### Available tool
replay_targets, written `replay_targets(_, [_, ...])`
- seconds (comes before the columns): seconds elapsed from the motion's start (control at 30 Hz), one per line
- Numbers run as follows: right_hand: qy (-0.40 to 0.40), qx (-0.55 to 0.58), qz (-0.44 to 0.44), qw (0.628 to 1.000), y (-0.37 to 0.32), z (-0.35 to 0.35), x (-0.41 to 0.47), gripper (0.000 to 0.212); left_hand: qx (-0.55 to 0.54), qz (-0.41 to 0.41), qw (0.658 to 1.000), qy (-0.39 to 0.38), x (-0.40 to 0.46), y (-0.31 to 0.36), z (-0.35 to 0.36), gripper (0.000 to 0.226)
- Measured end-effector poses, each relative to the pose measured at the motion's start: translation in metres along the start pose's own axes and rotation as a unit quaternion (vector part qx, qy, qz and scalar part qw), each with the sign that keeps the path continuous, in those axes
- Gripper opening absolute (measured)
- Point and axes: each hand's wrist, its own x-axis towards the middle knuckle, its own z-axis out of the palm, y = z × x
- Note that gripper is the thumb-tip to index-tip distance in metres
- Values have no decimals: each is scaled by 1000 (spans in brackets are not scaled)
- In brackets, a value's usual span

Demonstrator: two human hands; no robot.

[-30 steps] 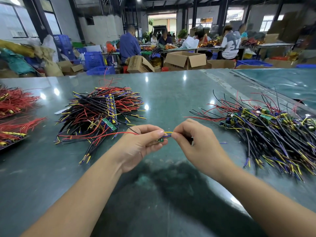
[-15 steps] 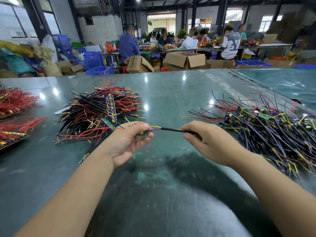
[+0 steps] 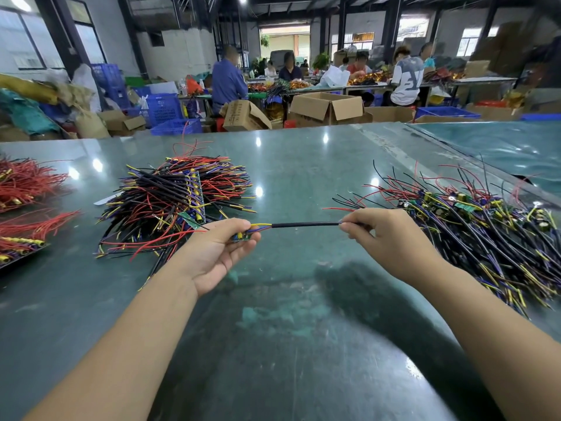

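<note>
My left hand (image 3: 217,252) pinches a small green circuit board (image 3: 241,237) between thumb and fingers. Yellow and purple wires run from the board into a black sleeve (image 3: 305,224) stretched level above the green table (image 3: 288,344). My right hand (image 3: 391,238) pinches the sleeve's right end, palm turned down. Red and black leads trail from the board leftward under my left hand.
A stacked pile of wired boards (image 3: 179,202) lies behind my left hand. A loose heap of wired boards (image 3: 485,235) spreads at the right. Red wire bundles (image 3: 24,183) sit at the far left. Cardboard boxes (image 3: 328,109), blue crates and seated people are beyond the table.
My hands have drawn apart. The right hand slid rightward along the wires, and the black sleeve is now exposed and stretched between the two hands.
</note>
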Motion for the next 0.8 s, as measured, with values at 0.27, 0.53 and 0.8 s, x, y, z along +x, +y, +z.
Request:
replay_targets(0.27, [87,-1,47,995,0,-3,4,20,14,10,1000,-14,0,-2,4,15])
replay_targets(0.53, [65,14,130,989,-1,-2,4,23,27,13,999,-18,1,-11,8,11])
replay_targets(0.8, [70,-77,116,988,-8,5,11,23,12,16,1000,9,3,-18,10,13])
